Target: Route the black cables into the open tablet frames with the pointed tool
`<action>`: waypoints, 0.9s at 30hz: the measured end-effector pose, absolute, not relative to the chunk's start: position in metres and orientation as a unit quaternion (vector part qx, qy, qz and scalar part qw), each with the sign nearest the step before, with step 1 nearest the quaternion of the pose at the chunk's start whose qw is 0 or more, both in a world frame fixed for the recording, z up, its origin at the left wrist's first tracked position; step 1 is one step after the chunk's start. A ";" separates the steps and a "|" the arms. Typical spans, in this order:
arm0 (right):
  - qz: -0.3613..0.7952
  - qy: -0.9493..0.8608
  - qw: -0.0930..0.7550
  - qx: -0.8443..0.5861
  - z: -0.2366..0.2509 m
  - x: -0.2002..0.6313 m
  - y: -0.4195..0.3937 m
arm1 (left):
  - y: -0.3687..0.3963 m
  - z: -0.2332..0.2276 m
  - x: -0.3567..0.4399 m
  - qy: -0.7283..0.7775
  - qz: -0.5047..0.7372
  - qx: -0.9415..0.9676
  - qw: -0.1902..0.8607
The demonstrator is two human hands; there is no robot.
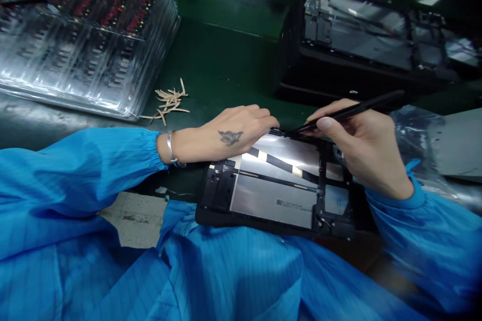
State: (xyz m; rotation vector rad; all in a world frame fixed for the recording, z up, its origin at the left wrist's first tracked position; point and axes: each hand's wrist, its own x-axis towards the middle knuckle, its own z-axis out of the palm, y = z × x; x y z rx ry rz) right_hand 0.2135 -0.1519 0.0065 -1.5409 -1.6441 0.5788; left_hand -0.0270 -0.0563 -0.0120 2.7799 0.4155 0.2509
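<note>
An opened tablet chassis (278, 190), its silvery inner plate showing, lies at the near edge of the green work surface (226, 60), partly overhanging the person's blue-sleeved lap. The left hand (226, 135) rests palm down on the chassis's far left edge, fingers extended flat and close together, pressing on the frame and gripping nothing. The right hand (361, 140) is closed around a slim black tool (354, 109), pinched pen-fashion between thumb and forefinger, with its tip touching the far edge of the chassis just beside the left fingertips. Toward the far left corner of the surface sits a stack of clear plastic trays (86, 35) holding small red-tipped parts, and a little heap of tan strips (169, 101) lies near its right side. A second opened chassis (369, 30) stands on a dark block at the far right.
</note>
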 end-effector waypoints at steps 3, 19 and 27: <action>0.221 -0.655 0.397 -0.604 0.006 0.212 -0.152 | -0.056 -0.011 -0.027 0.147 0.079 0.973 0.162; 0.331 -0.561 0.480 -0.588 -0.002 0.211 -0.149 | -0.054 -0.014 -0.031 0.144 0.099 0.972 0.159; 0.292 -0.626 0.436 -0.577 0.001 0.213 -0.148 | -0.055 -0.014 -0.032 0.143 0.098 0.973 0.155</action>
